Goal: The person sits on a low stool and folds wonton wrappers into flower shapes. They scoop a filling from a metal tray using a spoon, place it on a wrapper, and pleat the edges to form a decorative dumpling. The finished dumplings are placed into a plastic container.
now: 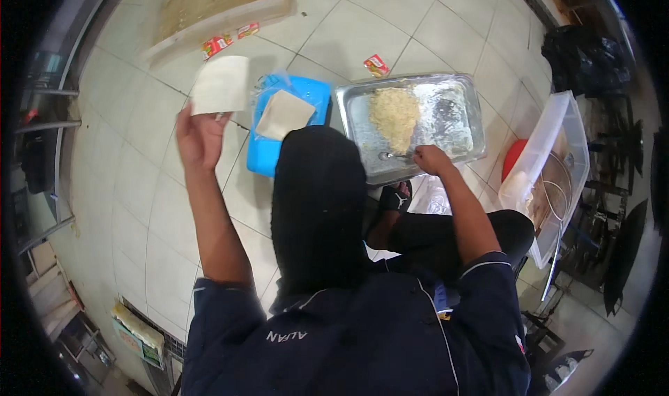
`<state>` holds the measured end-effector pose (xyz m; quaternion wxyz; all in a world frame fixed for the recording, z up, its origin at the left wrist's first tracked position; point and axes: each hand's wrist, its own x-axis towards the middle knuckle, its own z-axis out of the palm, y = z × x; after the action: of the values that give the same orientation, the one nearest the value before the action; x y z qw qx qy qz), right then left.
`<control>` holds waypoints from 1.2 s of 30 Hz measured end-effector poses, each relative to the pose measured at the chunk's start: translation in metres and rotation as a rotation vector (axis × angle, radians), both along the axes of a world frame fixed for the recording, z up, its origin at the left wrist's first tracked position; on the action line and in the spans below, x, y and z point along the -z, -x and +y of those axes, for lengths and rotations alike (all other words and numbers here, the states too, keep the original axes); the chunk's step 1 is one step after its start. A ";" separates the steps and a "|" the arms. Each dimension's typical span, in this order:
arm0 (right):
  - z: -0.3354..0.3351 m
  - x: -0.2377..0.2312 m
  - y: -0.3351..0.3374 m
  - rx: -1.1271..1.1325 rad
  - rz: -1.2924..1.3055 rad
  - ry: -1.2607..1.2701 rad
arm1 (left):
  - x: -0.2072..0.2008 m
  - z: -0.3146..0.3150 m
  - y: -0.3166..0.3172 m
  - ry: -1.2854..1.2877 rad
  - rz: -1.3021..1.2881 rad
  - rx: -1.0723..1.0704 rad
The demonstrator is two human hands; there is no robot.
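Note:
My left hand [202,139] holds up a thin, pale square wrapper sheet [221,86] by its lower edge, left of a blue plastic container [261,155]. A stack of similar square sheets [286,116] lies on that container, with clear plastic film beside it. My right hand [433,160] is closed on a metal spoon [390,156] at the near edge of a rectangular metal tray [449,134]. The spoon's bowl lies just by the near end of a heap of pale yellow, crumbly filling [395,113], which takes up the tray's left half.
Small red packets [376,65] lie on the tiled floor [334,33]. A box with a brown, ridged top [223,9] stands at the far left. To the right are a translucent tub [568,117] holding a wire-rimmed tool and a black plastic bag [582,58]. My sandaled foot [397,199] is near the tray.

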<state>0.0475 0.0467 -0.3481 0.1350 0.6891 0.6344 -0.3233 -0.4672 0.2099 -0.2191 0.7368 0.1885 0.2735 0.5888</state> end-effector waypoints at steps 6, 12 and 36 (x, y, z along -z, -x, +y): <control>-0.009 0.056 0.022 -0.035 -0.057 -0.072 | -0.113 -0.025 -0.034 -0.412 -0.367 -0.142; -0.018 0.081 0.052 -0.107 -0.187 -0.233 | -0.183 -0.036 -0.074 -0.470 -0.341 -0.238; -0.002 0.048 0.038 0.235 -0.075 -0.272 | -0.182 -0.024 -0.208 -0.275 -0.519 -0.095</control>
<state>0.0092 0.0448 -0.3959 0.0255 0.7817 0.5821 -0.2224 -0.2590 0.1858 -0.0368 0.7213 0.1168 0.0024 0.6827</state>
